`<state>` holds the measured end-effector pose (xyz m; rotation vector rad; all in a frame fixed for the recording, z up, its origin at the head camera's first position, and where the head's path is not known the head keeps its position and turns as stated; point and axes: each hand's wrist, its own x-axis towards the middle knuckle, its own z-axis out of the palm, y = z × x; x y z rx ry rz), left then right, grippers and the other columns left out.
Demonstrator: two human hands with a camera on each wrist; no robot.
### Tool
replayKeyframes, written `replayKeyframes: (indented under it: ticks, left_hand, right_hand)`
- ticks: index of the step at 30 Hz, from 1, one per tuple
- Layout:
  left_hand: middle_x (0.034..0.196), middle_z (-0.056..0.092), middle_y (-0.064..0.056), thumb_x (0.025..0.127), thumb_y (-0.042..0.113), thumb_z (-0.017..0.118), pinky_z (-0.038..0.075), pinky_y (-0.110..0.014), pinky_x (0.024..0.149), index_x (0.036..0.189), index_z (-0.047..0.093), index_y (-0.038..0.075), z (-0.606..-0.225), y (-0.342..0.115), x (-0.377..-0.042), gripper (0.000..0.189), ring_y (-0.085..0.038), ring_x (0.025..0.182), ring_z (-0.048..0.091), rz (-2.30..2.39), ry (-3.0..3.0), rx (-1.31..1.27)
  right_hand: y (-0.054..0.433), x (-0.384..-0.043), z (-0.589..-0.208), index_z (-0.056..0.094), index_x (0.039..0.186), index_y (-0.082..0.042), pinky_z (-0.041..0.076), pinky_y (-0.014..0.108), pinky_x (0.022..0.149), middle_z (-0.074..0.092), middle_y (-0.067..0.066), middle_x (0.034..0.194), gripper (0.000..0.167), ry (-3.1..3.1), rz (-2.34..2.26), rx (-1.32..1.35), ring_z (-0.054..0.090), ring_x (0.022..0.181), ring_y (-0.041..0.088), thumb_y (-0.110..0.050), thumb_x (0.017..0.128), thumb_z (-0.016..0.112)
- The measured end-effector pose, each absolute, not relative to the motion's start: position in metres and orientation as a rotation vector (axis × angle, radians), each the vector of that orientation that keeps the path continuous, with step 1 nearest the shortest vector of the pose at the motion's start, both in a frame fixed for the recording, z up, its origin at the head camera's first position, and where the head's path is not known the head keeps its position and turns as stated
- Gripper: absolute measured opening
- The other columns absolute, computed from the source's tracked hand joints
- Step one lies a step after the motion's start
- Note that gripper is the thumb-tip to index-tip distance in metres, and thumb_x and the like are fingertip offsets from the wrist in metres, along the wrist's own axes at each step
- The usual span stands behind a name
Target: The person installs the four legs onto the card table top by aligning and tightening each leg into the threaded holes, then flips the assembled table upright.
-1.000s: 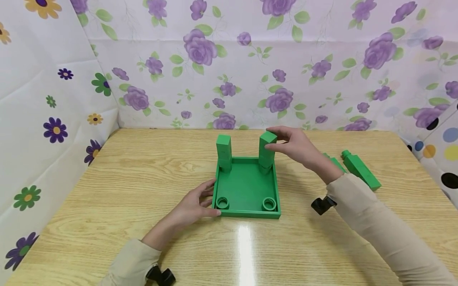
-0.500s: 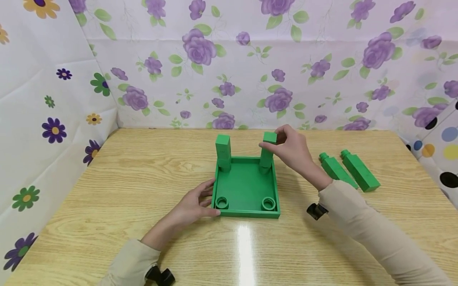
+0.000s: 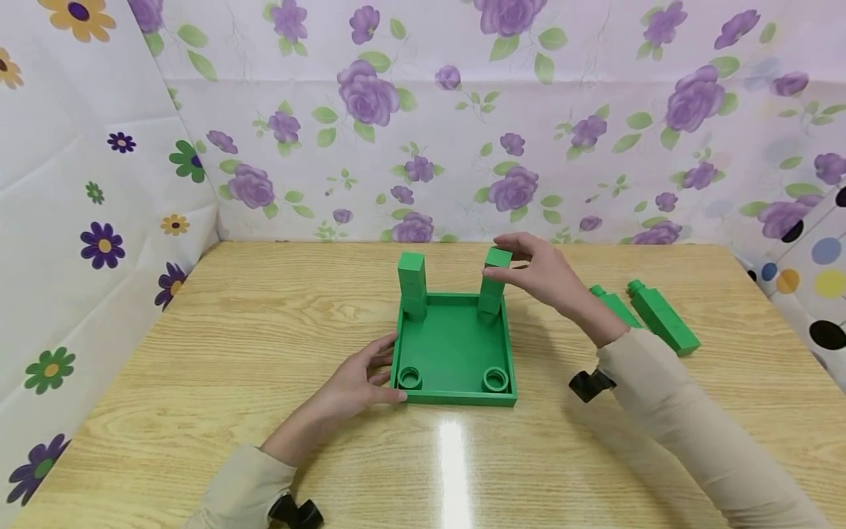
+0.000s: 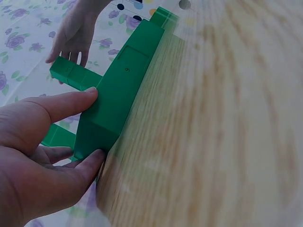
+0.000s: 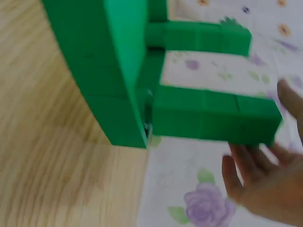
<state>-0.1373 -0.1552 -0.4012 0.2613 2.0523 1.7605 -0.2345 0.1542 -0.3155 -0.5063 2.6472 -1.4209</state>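
A green square tabletop (image 3: 456,345) with a raised rim lies underside up on the wooden table. Two green legs stand on it: the left one (image 3: 413,283) upright at the back left corner, and the right one (image 3: 492,286) at the back right. My right hand (image 3: 545,272) holds the right leg near its top, thumb in front and fingers behind; the right wrist view shows this leg's end (image 5: 260,120) between them. With my left hand (image 3: 353,382) I grip the tabletop's front left corner, thumb on the front edge. Round sockets (image 3: 495,379) show in both front corners.
Two more green legs with threaded ends lie at the right, one leg (image 3: 663,317) in full sight, the other (image 3: 615,306) partly behind my right forearm. A flowered cloth (image 3: 456,147) hangs behind the wooden table (image 3: 297,294).
The right leg has turned about its own length and stands straighter. My right hand's fingers have shifted around its top. My left hand has stayed on the corner.
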Motion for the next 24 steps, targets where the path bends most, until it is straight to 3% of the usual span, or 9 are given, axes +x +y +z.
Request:
replayKeyframes:
  ticks: [4, 9, 15, 24]
  left_hand:
    - [0.141, 0.040, -0.021, 0.079, -0.007, 0.075, 0.040, -0.034, 0.107, 0.153, 0.024, 0.007, -0.401, -0.156, -0.137, 0.091, -0.035, 0.129, 0.043, 1.753, 2.071, 0.259]
    - [0.141, 0.040, -0.021, 0.079, -0.006, 0.076, 0.040, -0.036, 0.107, 0.153, 0.024, 0.007, -0.402, -0.157, -0.137, 0.091, -0.035, 0.129, 0.043, 1.744, 2.080, 0.261]
    - [0.143, 0.038, -0.020, 0.079, -0.006, 0.076, 0.038, -0.036, 0.109, 0.153, 0.024, 0.006, -0.404, -0.157, -0.137, 0.091, -0.034, 0.130, 0.042, 1.745, 2.073, 0.275]
    - [0.147, 0.033, -0.021, 0.080, -0.007, 0.074, 0.043, -0.032, 0.104, 0.153, 0.022, 0.005, -0.401, -0.156, -0.137, 0.090, -0.036, 0.132, 0.039, 1.757, 2.054, 0.292]
  right_hand:
    - [0.164, -0.244, -0.315, 0.041, 0.146, -0.007, 0.040, 0.042, 0.106, 0.045, 0.012, 0.145, 0.063, 2.405, -1.535, -0.607, 0.040, 0.133, 0.028, -0.020, 0.091, 0.070]
    - [0.168, -0.251, -0.319, 0.043, 0.145, -0.005, 0.048, 0.037, 0.100, 0.049, 0.014, 0.142, 0.062, 2.236, -1.612, -0.642, 0.048, 0.128, 0.025, -0.011, 0.090, 0.070]
    - [0.168, -0.253, -0.323, 0.047, 0.143, -0.005, 0.051, 0.034, 0.095, 0.053, 0.015, 0.137, 0.060, 2.211, -1.630, -0.627, 0.054, 0.120, 0.022, -0.013, 0.089, 0.072]
    - [0.161, -0.246, -0.327, 0.051, 0.138, -0.004, 0.050, 0.045, 0.093, 0.057, 0.012, 0.126, 0.058, 2.412, -1.614, -0.476, 0.056, 0.110, 0.028, -0.017, 0.086, 0.075]
